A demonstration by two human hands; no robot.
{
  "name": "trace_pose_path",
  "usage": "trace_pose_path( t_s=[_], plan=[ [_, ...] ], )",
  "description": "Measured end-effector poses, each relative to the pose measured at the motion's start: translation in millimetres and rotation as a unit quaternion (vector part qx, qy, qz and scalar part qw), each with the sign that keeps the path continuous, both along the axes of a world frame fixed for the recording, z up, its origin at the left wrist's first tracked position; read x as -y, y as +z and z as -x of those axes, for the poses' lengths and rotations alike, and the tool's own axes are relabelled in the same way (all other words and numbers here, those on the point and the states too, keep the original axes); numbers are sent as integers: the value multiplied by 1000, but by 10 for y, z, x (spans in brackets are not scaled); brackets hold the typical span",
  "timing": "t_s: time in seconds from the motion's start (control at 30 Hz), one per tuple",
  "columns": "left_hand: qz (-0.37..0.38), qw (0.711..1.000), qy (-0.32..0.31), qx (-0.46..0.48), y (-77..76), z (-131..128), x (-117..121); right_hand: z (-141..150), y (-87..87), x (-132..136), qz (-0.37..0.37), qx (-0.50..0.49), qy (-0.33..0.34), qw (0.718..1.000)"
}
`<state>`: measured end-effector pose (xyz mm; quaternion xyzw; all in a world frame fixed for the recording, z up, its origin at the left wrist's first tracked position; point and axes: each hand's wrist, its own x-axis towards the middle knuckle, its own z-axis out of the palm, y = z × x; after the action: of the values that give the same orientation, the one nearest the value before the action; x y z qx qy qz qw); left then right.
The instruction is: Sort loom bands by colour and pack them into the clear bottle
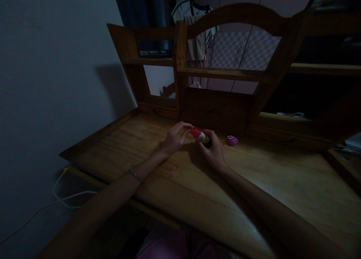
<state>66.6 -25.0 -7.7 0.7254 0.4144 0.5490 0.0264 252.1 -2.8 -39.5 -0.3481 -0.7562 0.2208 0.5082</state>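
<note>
A small bottle [201,136] with a red cap, a pale label and a dark and yellow lower part is tilted above the desk, its cap end toward the left. My right hand [214,150] is wrapped around the bottle's lower part, which its fingers partly hide. With thumb and fingertips, my left hand [175,139] pinches the red cap [195,132]. A small purple thing with a white loop [232,140] lies on the desk just right of my right hand. Nearer to me, below my left hand, is a thin red loop [174,168].
The wooden desk [135,138] has a raised shelf unit [222,74] along its back. A wall [70,82] borders it on the left. A white cable [60,198] hangs by the left front edge. Behind the shelves are hanging clothes [197,37] and a checked cupboard [229,50].
</note>
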Motion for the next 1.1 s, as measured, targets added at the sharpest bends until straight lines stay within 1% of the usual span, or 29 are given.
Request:
trace_pose_path(
  t_s=[0.17, 0.4, 0.73, 0.93, 1.1],
  plan=[
    [-23, 1000, -3, 5, 23, -6, -1, 4, -8, -1, -4, 6, 7, 1000],
    [-20, 1000, 5, 12, 8, 6, -10, 5, 4, 14, -4, 9, 7, 1000],
    [-58, 998, 7, -5, -1, 2, -20, 3, -10, 5, -6, 11, 11, 1000],
    [-57, 998, -1, 4, -13, -2, -28, 0, 3, 14, -7, 12, 10, 1000],
    [-50, 999, 4, -11, -7, 6, -27, 0, 20, 24, -6, 15, 14, 1000]
  ],
)
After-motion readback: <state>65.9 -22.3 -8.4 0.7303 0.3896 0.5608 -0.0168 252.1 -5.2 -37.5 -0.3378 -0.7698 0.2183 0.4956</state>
